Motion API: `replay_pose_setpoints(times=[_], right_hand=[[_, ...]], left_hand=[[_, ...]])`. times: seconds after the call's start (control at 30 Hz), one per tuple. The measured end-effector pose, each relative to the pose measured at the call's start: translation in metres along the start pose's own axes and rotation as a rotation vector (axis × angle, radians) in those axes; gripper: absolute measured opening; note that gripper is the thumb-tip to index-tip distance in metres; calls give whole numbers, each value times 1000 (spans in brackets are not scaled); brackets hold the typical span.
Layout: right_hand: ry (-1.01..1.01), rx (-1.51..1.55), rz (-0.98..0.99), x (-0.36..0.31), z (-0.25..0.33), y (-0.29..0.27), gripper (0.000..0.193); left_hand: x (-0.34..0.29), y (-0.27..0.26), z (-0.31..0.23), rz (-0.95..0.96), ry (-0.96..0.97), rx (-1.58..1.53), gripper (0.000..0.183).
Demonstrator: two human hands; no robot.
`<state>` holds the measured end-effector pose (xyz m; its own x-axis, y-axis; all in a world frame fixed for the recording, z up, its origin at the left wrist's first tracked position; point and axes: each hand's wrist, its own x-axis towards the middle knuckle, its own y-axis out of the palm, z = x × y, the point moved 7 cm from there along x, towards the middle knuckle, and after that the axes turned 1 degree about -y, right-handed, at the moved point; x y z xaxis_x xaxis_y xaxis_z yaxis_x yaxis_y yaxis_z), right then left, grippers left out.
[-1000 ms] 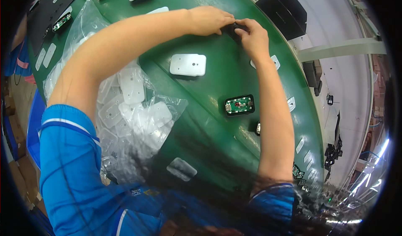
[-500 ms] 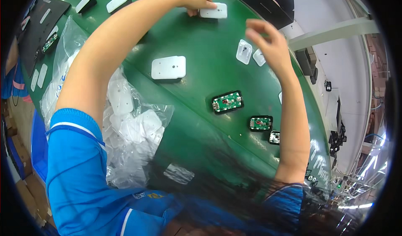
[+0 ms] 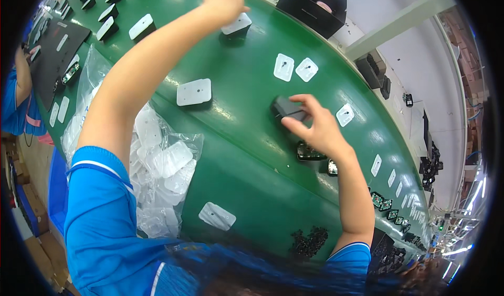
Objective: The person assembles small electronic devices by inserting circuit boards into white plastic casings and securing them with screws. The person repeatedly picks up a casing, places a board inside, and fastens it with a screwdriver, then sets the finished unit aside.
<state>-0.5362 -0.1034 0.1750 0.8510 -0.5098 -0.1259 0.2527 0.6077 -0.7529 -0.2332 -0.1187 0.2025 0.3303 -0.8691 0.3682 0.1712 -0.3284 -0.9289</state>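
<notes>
My right hand point(image 3: 320, 125) grips a black plastic case point(image 3: 286, 108) between thumb and fingers. The case is tilted, its dark outer side showing; a slight blur covers it. Just below that hand sits another black case with a green circuit board point(image 3: 310, 152), partly hidden by the wrist. At the far side of the table my left hand point(image 3: 223, 6) is over the back corner of a white-topped black case point(image 3: 239, 25). One fingertip points right, the other fingers are curled out of sight, and whether they grip the case is hidden. A similar white-topped case point(image 3: 194, 92) lies nearer.
Translucent white covers point(image 3: 284, 67) lie at the far right. A clear bag of white plates point(image 3: 163, 164) is beside my left arm. Small black parts point(image 3: 308, 242) are heaped near my right elbow. A black box point(image 3: 312, 7) stands beyond the table; another person's arm point(image 3: 22, 75) is at far left.
My right hand has come down and left and taken hold of the black case, which was lying board-up. My left hand, which held the white-topped case, is now higher over its back corner. The view has shifted.
</notes>
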Motion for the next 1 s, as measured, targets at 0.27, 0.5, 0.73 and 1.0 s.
replay_pose_setpoints(times=[0.27,0.5,0.73,1.0], right_hand=[[243,-247,-102,1,-64,-41,39],[0,-334,-279,-15,-49,-31,38],[-112,-97,-421,3,-33,-32,39],[-206,-219,-350,48,2,-13,38]], left_hand=[[-49,23,-155,393,140,-112,77],[-65,37,-159,362,219,-60,48],[-106,11,-151,261,555,-441,45],[-111,-4,-117,247,587,-577,46]])
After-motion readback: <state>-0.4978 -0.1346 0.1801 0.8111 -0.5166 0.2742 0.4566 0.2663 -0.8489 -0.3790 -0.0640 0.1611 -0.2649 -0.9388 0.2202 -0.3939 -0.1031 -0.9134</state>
